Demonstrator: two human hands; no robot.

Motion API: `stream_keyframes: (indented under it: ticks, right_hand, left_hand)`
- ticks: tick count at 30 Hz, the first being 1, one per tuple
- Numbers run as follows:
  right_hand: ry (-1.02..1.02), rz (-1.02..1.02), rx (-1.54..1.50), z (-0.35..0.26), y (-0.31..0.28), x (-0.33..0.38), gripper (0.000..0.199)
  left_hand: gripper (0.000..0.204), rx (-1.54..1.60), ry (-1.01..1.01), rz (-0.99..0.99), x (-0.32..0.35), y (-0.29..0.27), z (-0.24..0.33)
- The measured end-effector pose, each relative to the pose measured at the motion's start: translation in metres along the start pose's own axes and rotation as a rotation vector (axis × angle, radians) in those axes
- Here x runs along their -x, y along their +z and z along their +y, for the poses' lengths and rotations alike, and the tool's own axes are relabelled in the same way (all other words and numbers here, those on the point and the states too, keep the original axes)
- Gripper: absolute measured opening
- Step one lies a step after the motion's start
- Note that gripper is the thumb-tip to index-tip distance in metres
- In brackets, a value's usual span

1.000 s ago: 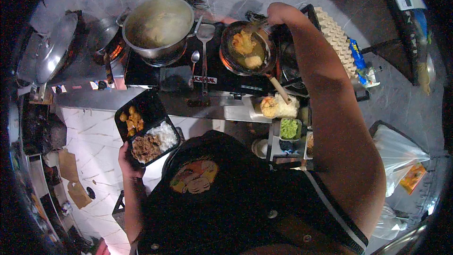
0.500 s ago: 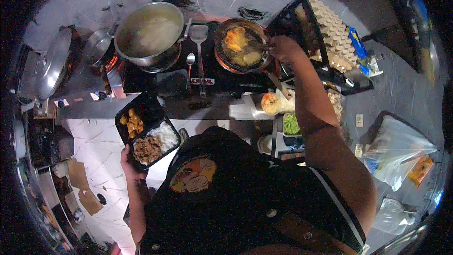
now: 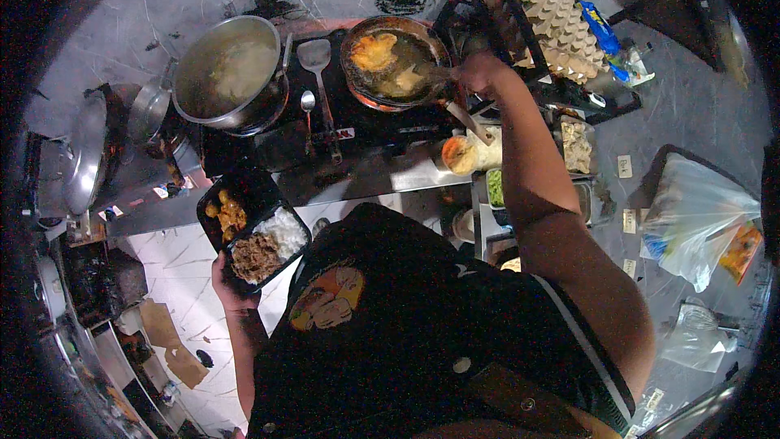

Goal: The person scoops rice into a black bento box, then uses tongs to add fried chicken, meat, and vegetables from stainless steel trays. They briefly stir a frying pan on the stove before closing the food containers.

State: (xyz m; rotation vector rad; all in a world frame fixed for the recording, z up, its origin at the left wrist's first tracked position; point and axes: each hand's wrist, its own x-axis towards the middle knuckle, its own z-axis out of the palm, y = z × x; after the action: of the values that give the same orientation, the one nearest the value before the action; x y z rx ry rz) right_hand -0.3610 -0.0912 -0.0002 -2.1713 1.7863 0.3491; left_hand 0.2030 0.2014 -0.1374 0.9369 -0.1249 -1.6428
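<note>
My left hand [image 3: 231,283] grips the lower left edge of a black compartment meal tray [image 3: 262,195], held tilted below the stove. White rice [image 3: 284,234], brown minced meat [image 3: 255,258] and orange-brown chunks [image 3: 227,215] fill its compartments. At the stove, my right hand [image 3: 484,75] is closed round a dark cooking utensil [image 3: 443,74], whose kind is hard to make out. The utensil's end reaches over the right side of a frying pan [image 3: 354,89]. In the pan's oil lie a golden fried piece [image 3: 374,51] and a paler one [image 3: 409,79]; the utensil's tip is blurred.
Left of the pan stand a large pot [image 3: 187,102] of cloudy liquid, a turner [image 3: 318,65] and a spoon [image 3: 307,106]. Egg trays [image 3: 556,12] and a black rack [image 3: 528,28] are at the back right. Food containers [image 3: 577,146] sit under my right forearm; plastic bags [image 3: 691,211] lie farther right.
The whole view has shifted a little. In the pan, the golden piece now lies slightly farther left, and less of the pale food shows. My left hand still holds the meal tray.
</note>
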Motion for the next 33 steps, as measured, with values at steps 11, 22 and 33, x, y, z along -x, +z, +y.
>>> stream_keyframes:
  ticks: [11,22,33]
  right_hand:
    - [0.119,0.165,-0.865,0.032,0.105,0.015,0.029]
    - [0.584,0.128,-1.796,0.001,0.108,-0.034,0.022]
    - [0.248,0.461,-0.339,0.046,0.153,-0.059,0.019]
  left_hand:
    - [0.058,-0.007,-0.008,0.01,0.005,0.004,0.006]
    - [0.059,-0.017,0.003,-0.003,0.007,0.007,0.008]
    - [0.059,0.003,0.013,0.003,0.014,-0.006,0.004]
